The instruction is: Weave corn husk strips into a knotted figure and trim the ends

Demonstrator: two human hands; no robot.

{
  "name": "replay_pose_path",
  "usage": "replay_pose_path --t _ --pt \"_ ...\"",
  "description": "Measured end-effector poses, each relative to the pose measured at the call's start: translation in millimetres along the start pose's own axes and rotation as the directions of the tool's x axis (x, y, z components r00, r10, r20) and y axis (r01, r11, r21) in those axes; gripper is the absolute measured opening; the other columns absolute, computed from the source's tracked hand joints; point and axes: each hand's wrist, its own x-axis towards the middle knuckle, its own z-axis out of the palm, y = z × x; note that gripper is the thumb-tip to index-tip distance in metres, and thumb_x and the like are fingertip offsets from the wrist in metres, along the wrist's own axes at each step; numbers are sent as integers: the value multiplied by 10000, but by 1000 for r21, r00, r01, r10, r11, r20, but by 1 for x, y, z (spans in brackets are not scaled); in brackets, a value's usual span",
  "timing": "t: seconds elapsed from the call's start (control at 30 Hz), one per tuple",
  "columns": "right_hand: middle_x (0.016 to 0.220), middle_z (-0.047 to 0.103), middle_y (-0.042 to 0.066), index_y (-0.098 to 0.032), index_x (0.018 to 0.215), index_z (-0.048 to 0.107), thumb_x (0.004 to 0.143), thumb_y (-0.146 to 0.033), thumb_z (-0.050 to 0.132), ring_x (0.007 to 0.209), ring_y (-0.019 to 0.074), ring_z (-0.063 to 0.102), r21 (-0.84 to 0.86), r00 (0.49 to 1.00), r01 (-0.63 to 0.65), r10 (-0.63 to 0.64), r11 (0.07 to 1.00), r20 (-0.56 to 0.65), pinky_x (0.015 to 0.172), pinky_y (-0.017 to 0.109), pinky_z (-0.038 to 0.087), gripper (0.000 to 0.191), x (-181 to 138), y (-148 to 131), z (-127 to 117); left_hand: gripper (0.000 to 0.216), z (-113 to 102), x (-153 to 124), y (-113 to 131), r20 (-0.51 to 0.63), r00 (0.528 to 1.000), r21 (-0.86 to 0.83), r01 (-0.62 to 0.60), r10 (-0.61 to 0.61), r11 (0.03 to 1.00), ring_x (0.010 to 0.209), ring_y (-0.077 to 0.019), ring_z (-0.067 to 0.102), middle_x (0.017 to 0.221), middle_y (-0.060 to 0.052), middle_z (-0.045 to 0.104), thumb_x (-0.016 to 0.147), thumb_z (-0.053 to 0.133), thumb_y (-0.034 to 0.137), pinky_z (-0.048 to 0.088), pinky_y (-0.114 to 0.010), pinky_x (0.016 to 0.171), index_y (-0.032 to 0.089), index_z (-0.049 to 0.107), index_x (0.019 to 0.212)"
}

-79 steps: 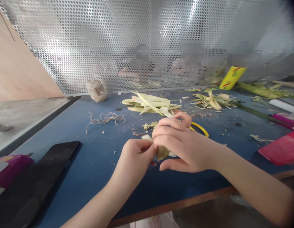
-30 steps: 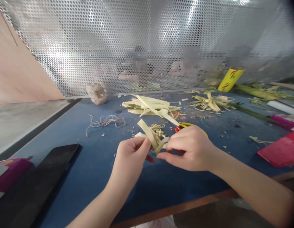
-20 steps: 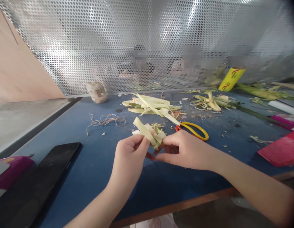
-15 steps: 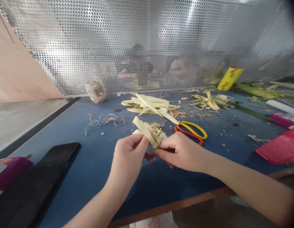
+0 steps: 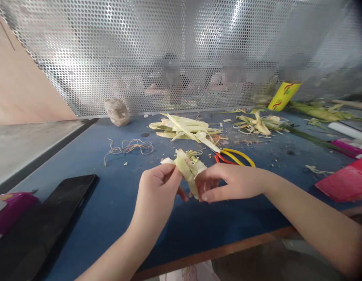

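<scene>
Between both hands, in the middle of the head view, is a pale green corn husk strip (image 5: 185,168), folded and bent downward at its lower end. My left hand (image 5: 159,191) pinches the husk between thumb and fingers. My right hand (image 5: 233,181) has its fingers curled against the strip's hanging lower end; its fingertips are partly hidden. Small shredded bits lie just behind the held husk. Scissors with red and yellow handles (image 5: 238,156) rest beyond my right hand, partly covered by it. A pile of flat husk strips (image 5: 181,127) lies farther back.
Thin string (image 5: 130,147) and a block wrapped in clear film (image 5: 117,112) lie left. A black phone (image 5: 61,210) sits at front left. Husk scraps (image 5: 259,123), a yellow roll (image 5: 284,96) and a red box (image 5: 345,179) stand right. A perforated metal screen (image 5: 134,50) closes the back.
My right hand has shifted slightly right and turned, its fingers now lower on the strip. The strip's end has come down toward me. My left hand stays in place, holding the husk.
</scene>
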Motion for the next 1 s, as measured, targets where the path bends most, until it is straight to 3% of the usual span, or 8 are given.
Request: replay_pose_path --t 0.13,0.23,0.4,0.5,0.67,0.8,0.9,1.0 --pt "793 649 33 -147 876 662 805 -348 540 693 120 578 -6 979 118 -117 993 -167 624 218 443 246 10 0 10 229 -1 -5 5 -17 999 201 -46 51 979 382 -86 505 432 40 544 733 512 239 376 -166 394 162 633 554" --pt "720 643 23 -135 814 689 806 -282 540 665 111 563 -78 984 126 -135 989 -116 601 203 422 209 8 2 9 244 -4 -5 5 -27 996 321 -71 84 944 360 -83 488 372 46 517 737 517 279 335 -158 381 171 623 545" --pt "576 573 -11 -145 754 707 788 -239 542 516 73 478 -139 999 36 -39 990 -19 480 179 347 193 0 6 -2 257 -5 -3 3 -2 997 334 -77 83 940 373 -91 537 463 39 572 739 524 313 384 -168 406 170 611 543" --pt "590 554 -12 -155 739 708 779 -233 541 536 77 472 -191 999 19 -27 981 -36 497 189 347 188 0 9 -6 183 -3 -4 2 44 999 258 -41 30 965 396 -98 563 604 30 632 732 532 293 435 -187 428 178 642 645" --pt "532 511 -31 -133 720 691 769 -212 545 490 62 429 -173 997 19 -31 985 -67 473 179 333 173 2 9 -6 168 2 -4 5 143 989 -173 52 -27 984 678 -196 621 710 -42 647 699 561 277 525 -253 459 140 644 650" --pt "498 473 -35 -137 773 699 793 -260 528 441 57 413 -77 1000 -2 0 997 -27 421 170 317 212 1 6 -5 231 4 -4 5 166 984 -117 78 -58 990 597 -170 614 672 -33 656 539 732 222 537 -255 479 127 638 727" --pt "532 503 -23 -147 813 706 800 -241 514 462 61 434 -22 1000 -10 10 1000 26 437 169 343 214 1 5 -5 187 3 -3 3 77 996 -88 40 -34 995 478 -113 586 687 -27 674 596 710 253 528 -231 479 130 641 720" --pt "505 488 -27 -142 791 709 798 -220 505 459 63 427 -20 998 -20 21 1000 57 448 175 345 219 -1 5 -7 217 0 -1 1 15 1000 -113 -5 7 994 503 -112 595 762 -28 693 624 696 293 533 -228 477 148 667 783"
